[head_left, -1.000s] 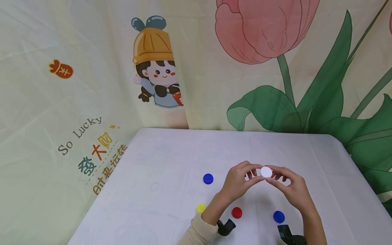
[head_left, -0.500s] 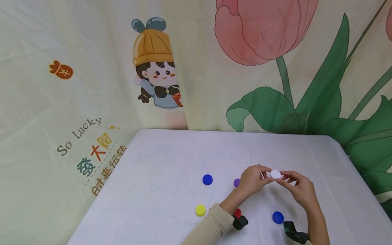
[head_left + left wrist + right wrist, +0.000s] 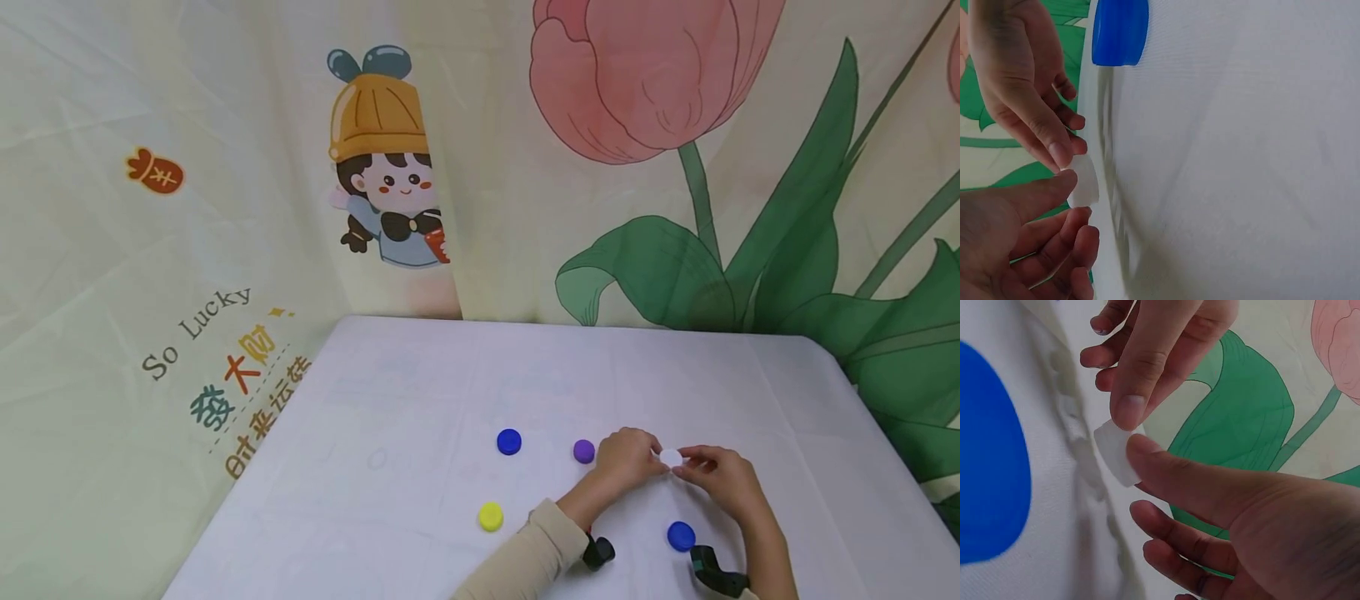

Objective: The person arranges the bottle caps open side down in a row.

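A small round white cap [image 3: 671, 458] is pinched between both hands, close above the white table. From the left side my left hand [image 3: 627, 460] grips its edge, and my right hand [image 3: 724, 482] pinches the opposite edge. In the left wrist view the white cap [image 3: 1085, 182] stands on edge between the thumbs, with the other fingers loosely bent. The right wrist view shows the same cap [image 3: 1113, 453] partly covered by both thumbs. A purple cap [image 3: 583, 452] lies just left of my left hand. Nearest my right wrist is a blue cap [image 3: 681, 537].
Another blue cap [image 3: 509, 442] and a yellow cap [image 3: 491, 517] lie on the white table [image 3: 390, 383] to the left. A red cap is almost wholly hidden behind my left wrist. Black wrist devices [image 3: 598, 552] sit at both wrists. A printed curtain [image 3: 495, 208] hangs behind.
Both hands have moved right and then lower toward the table, keeping the white cap between them. The purple cap has come into view; the left forearm now hides most of the red one.
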`<state>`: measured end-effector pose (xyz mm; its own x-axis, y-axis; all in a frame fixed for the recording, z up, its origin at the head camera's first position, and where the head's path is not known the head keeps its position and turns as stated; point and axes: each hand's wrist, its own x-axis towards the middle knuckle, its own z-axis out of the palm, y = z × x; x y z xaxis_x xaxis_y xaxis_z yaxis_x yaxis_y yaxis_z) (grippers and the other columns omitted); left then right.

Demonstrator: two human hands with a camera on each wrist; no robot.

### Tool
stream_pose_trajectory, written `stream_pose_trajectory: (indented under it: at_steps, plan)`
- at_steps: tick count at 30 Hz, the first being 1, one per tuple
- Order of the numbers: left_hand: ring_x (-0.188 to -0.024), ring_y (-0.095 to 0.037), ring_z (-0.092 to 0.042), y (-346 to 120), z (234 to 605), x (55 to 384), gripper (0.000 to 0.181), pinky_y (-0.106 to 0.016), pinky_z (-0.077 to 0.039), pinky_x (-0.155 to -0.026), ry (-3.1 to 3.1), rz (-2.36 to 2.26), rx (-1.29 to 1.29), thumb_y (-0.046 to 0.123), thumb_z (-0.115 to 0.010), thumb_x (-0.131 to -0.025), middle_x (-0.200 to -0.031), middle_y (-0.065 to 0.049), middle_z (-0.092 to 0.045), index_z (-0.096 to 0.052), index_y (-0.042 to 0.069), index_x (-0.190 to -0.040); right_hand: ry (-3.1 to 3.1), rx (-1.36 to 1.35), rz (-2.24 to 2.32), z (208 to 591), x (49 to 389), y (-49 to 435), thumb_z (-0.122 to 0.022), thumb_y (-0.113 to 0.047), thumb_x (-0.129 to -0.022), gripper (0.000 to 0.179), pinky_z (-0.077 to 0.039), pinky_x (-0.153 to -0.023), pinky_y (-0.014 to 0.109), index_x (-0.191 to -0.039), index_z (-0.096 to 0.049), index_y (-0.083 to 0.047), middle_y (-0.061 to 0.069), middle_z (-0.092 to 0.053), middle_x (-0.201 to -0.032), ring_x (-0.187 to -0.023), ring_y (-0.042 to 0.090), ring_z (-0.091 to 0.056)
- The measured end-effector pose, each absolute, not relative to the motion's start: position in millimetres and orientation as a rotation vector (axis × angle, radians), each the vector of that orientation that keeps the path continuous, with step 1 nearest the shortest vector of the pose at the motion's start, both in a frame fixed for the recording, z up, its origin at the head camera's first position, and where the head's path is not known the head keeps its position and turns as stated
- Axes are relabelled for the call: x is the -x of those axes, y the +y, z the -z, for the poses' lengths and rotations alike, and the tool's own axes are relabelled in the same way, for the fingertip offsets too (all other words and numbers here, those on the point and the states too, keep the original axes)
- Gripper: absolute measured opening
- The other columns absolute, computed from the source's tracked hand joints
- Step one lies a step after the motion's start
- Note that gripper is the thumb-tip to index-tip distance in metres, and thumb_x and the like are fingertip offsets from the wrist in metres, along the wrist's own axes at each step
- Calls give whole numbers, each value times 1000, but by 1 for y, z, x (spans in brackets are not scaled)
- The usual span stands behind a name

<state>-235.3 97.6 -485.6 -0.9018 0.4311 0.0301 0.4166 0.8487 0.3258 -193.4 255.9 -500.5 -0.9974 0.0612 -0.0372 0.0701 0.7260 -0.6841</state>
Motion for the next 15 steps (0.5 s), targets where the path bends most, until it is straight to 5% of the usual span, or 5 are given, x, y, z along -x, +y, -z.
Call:
stream_pose_trajectory:
  at_steps: [7,12,15]
  plan:
    - [-73,-5,-59,99,492,236,26,-19,-40,-53,2950,-435,-717,38,-73,-77,-90,14,-66,-73,26,-100,2911,-95,1087,504,198,256,-74,-20,-78,37,-39,-63,31,-106,-66,3,5,-62,-82,-77,21,-51]
    - [-80,-6,-59,96,486,230,36,-19,-44,-59,2904,-412,-709,41,-70,-79,-100,11,-66,-69,23,-110,2866,-139,1073,500,194,258,-71,-25,-82,58,-43,-62,32,-125,-50,8,11,-61,-89,-80,24,-51]
    - [-74,-5,-56,87,473,228,42,-19,-43,-56,2901,-446,-692,42,-69,-80,-91,10,-66,-66,21,-116,2860,-167,1083,491,191,259,-68,-32,-83,70,-47,-64,34,-133,-39,8,16,-61,-96,-86,27,-52]
